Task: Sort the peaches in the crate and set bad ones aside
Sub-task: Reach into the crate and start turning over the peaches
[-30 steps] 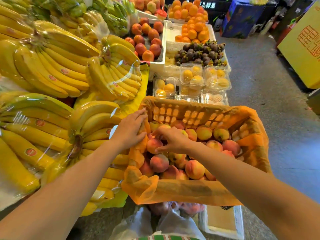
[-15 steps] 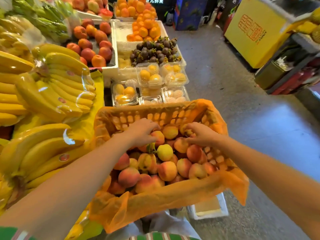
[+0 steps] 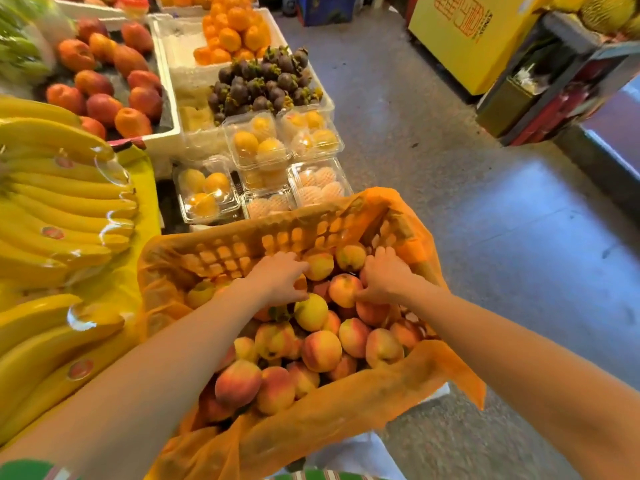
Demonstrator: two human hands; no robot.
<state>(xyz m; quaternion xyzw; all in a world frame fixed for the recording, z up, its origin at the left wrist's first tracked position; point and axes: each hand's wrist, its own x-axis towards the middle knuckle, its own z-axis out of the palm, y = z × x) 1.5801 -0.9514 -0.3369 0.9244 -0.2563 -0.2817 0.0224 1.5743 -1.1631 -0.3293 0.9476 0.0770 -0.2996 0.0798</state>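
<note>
The orange plastic lattice crate (image 3: 242,249) is located at the lower centre of the frame and is lined with a thin orange plastic sheet (image 3: 346,410), which is draped over its near and right rims. The crate is filled with a heap of round yellow-and-red peaches (image 3: 322,351).

Both hands are placed palm down on the far part of the heap, near the crate's back wall. The left hand (image 3: 277,278) is positioned at centre frame. Its fingers are held close together and bent downward, with the fingertips on a yellow-orange peach (image 3: 318,265) and the thumb beside a pale yellow peach (image 3: 311,312). Whether a fruit is enclosed under the palm cannot be determined.

The right hand (image 3: 384,275) is positioned just right of it. Its fingers are slightly spread and curled over the fruit at the far right corner, and its thumb is pressed against a pink-orange peach (image 3: 344,290). Whether a peach is gripped cannot be determined.

Bunches of yellow bananas (image 3: 62,209) in clear film occupy the left edge. Clear plastic clamshell boxes of yellow fruit (image 3: 256,143) are stacked just beyond the crate. Dark purple mangosteens (image 3: 263,81) and small oranges (image 3: 235,32) are displayed above them.
</note>
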